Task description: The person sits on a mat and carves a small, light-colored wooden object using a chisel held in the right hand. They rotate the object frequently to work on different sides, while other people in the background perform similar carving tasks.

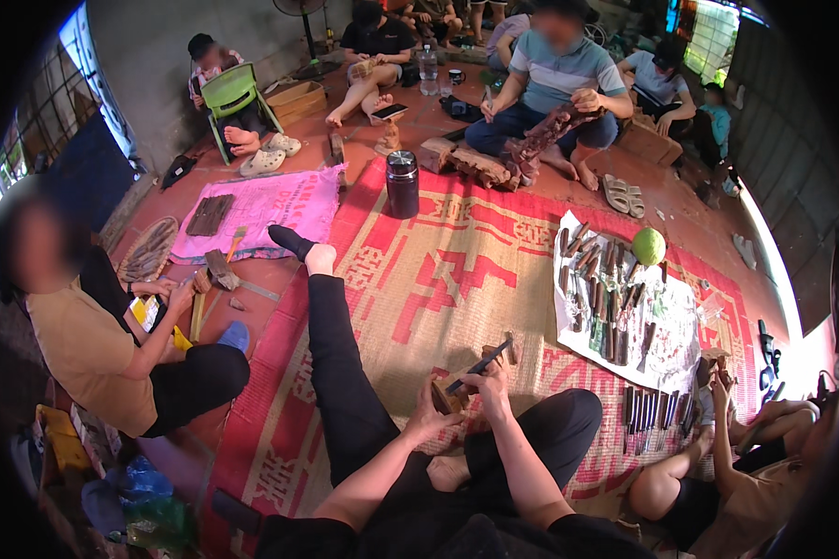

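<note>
In front of my crossed-in right leg, my left hand (431, 416) is closed around a small brown wooden block (446, 402). My right hand (490, 387) grips a long, thin, dark tool with a short crosspiece at its far end (510, 347). The tool slants up to the right, and its near end lies at or over the block. Whether it touches the wood I cannot tell. The exact kind of tool is unclear at this size. Both hands are above the red and tan woven mat (382, 270).
A white sheet (662, 359) with many chisel-like tools and a green round fruit (648, 246) lies to the right. More tools (653, 410) line up nearer. A dark flask (403, 186) stands ahead. People sit close on both sides; one ahead holds a carved wood piece (550, 135).
</note>
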`<action>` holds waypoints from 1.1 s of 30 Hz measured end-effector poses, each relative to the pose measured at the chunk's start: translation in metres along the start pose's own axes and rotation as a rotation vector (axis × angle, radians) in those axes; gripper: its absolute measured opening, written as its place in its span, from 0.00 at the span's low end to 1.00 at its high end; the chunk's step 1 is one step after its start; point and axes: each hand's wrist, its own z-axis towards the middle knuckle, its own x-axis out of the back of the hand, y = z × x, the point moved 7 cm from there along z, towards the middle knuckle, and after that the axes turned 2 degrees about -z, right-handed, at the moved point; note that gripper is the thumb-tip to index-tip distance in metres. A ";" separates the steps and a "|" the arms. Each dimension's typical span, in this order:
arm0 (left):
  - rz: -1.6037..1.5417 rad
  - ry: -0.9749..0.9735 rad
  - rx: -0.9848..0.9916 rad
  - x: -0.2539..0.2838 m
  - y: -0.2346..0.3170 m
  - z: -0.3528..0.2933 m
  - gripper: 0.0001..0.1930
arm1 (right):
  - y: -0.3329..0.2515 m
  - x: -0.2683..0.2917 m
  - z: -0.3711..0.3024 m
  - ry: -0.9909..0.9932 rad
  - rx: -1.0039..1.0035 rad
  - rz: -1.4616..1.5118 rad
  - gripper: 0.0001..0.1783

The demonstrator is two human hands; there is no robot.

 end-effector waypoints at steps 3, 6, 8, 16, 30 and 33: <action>0.017 -0.006 -0.016 0.000 0.000 0.002 0.58 | 0.008 0.008 0.003 0.044 0.004 -0.024 0.11; 0.016 -0.007 -0.039 -0.001 0.006 -0.001 0.58 | 0.001 0.023 0.007 0.117 0.085 -0.078 0.11; 0.013 0.003 -0.034 0.000 0.009 -0.003 0.57 | -0.002 0.014 0.004 0.087 0.066 -0.078 0.12; 0.074 0.011 -0.081 0.001 0.013 -0.002 0.58 | 0.004 0.021 0.007 0.062 0.045 -0.065 0.14; -0.033 -0.004 -0.015 -0.003 0.003 0.000 0.58 | 0.007 0.017 0.009 0.070 0.122 -0.023 0.14; -0.049 0.003 -0.012 0.000 -0.003 0.001 0.58 | 0.012 0.001 0.003 0.010 -0.003 -0.111 0.15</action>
